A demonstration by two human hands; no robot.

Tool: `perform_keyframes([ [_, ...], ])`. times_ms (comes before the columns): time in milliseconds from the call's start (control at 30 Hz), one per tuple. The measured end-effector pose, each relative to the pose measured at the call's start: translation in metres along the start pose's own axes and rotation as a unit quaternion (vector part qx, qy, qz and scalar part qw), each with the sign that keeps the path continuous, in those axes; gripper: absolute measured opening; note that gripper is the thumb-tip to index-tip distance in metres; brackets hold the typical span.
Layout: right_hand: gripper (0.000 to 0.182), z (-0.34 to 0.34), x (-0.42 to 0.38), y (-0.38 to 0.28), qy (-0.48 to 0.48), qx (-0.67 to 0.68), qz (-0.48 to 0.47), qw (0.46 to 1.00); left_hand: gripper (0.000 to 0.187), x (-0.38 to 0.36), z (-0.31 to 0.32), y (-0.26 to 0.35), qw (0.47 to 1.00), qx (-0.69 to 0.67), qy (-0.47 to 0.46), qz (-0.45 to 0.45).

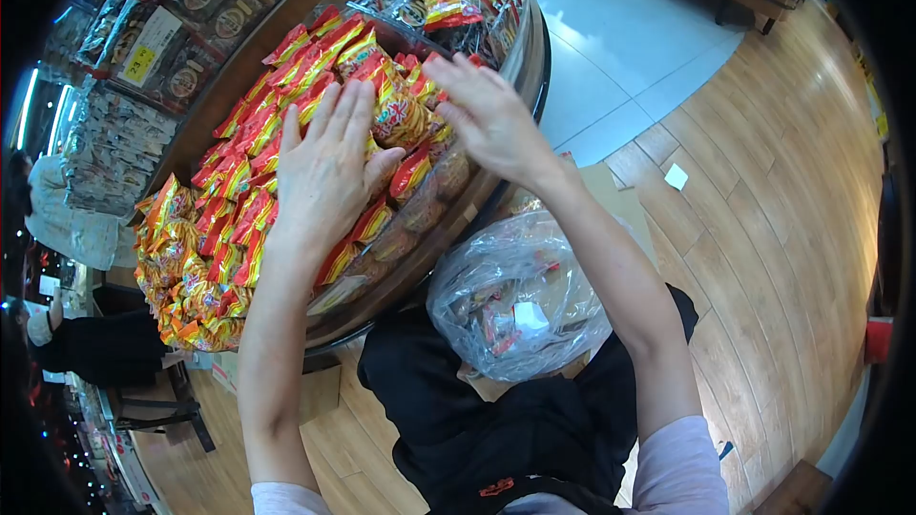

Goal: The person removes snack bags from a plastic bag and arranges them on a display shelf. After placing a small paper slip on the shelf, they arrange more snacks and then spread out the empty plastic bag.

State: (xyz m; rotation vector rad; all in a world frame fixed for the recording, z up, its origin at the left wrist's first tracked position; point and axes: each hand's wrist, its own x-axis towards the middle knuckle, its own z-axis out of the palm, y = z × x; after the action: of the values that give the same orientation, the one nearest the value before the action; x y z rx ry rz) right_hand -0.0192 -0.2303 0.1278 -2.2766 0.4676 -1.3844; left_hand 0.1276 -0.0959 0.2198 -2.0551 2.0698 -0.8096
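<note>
My left hand (329, 157) lies over the pile of small red-and-yellow snack packets (239, 153), fingers stretched out flat and thumb apart. Up and to the right, my right hand (491, 119) reaches across the edge of the same pile with its fingers extended. Between the two hands, a packet (399, 119) with its printed front facing up shows on top. The packets fill a curved display bin (420, 257) with a clear front wall. Below my right forearm sits a clear plastic bag (472, 262) with some packets inside, in a cardboard box (615, 195).
Beyond a divider lie other wrapped snacks (448, 5). Shelves of packaged goods (215, 10) with a yellow price tag (151, 46) rise at the upper left. A person in dark clothing (105, 348) is at the far left. A white paper scrap (676, 176) lies on the wooden floor (754, 257).
</note>
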Motion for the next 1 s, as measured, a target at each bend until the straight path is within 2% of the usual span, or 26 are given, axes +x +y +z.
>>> perform_keyframes([
  [33,0.040,-0.008,-0.004,-0.001,-0.002,0.000,0.004,1.000,0.069,-0.001,0.000,0.000,1.000,-0.003,-0.004,0.001],
  [100,0.035,-0.030,-0.017,-0.002,0.058,0.088,0.069,0.992,0.075,-0.003,-0.004,-0.001,0.999,-0.008,0.030,-0.020],
  [133,0.032,-0.042,-0.027,-0.003,0.043,0.105,0.109,0.988,0.077,-0.004,-0.008,0.000,0.999,-0.002,0.029,-0.019],
  [167,0.032,-0.051,-0.040,0.000,0.042,0.102,0.113,0.987,0.077,-0.005,-0.010,0.000,0.999,-0.006,0.027,-0.017],
  [233,0.028,-0.063,-0.071,0.009,0.044,0.076,0.202,0.975,0.076,-0.006,-0.015,0.002,0.998,-0.007,0.063,-0.005],
  [267,0.028,-0.069,-0.087,0.012,0.042,0.072,0.209,0.974,0.067,-0.006,-0.020,0.006,0.997,-0.002,0.081,0.006],
  [300,0.026,-0.073,-0.104,0.016,0.045,0.071,0.246,0.966,0.067,-0.004,-0.023,0.012,0.997,-0.009,0.078,0.009],
  [400,0.022,-0.078,-0.142,0.028,0.037,0.060,0.306,0.949,0.045,0.005,-0.018,0.034,0.991,-0.012,0.073,0.114],
  [467,0.020,-0.078,-0.172,0.028,0.018,0.051,0.341,0.938,0.043,0.010,-0.007,0.045,0.988,-0.010,0.073,0.132],
  [533,0.019,-0.080,-0.192,0.024,-0.067,0.096,0.424,0.898,0.035,0.011,-0.006,0.055,0.979,-0.010,0.119,0.162],
  [567,0.019,-0.079,-0.200,0.022,-0.069,0.092,0.429,0.896,0.035,0.007,-0.005,0.063,0.979,-0.017,0.118,0.163],
  [633,0.015,-0.070,-0.218,0.015,-0.341,0.007,0.381,0.859,0.024,-0.009,-0.004,0.085,0.946,-0.200,0.194,0.168],
  [667,0.015,-0.060,-0.229,0.016,-0.340,0.008,0.384,0.858,0.020,-0.026,0.005,0.098,0.934,-0.293,0.124,0.166],
  [700,0.015,-0.049,-0.241,0.017,-0.392,-0.034,0.363,0.844,0.018,-0.048,0.022,0.113,0.908,-0.382,0.051,0.163],
  [733,0.016,-0.040,-0.249,0.017,-0.442,-0.077,0.340,0.826,0.019,-0.066,0.037,0.132,0.885,-0.416,-0.079,0.192],
  [767,0.016,-0.033,-0.251,0.018,-0.441,-0.077,0.345,0.825,0.020,-0.082,0.058,0.148,0.845,-0.442,-0.207,0.218],
  [833,0.019,-0.023,-0.250,0.029,-0.266,-0.059,0.306,0.912,0.018,-0.115,0.119,0.175,0.832,-0.426,-0.257,0.248],
  [867,0.019,-0.021,-0.250,0.037,-0.274,-0.057,0.309,0.909,0.026,-0.130,0.156,0.180,0.868,-0.407,-0.168,0.230],
  [900,0.021,-0.019,-0.245,0.050,-0.313,-0.098,0.346,0.879,0.035,-0.135,0.183,0.180,0.897,-0.383,-0.076,0.205],
  [933,0.022,-0.016,-0.243,0.059,-0.351,-0.137,0.379,0.845,0.046,-0.123,0.164,0.175,0.920,-0.303,-0.218,0.119],
  [967,0.022,-0.014,-0.244,0.062,-0.361,-0.133,0.377,0.843,0.048,-0.110,0.144,0.166,0.930,-0.264,-0.243,0.080],
  [1000,0.024,-0.015,-0.240,0.065,-0.334,-0.127,0.424,0.832,0.048,-0.098,0.133,0.161,0.921,-0.281,-0.270,0.029],
])
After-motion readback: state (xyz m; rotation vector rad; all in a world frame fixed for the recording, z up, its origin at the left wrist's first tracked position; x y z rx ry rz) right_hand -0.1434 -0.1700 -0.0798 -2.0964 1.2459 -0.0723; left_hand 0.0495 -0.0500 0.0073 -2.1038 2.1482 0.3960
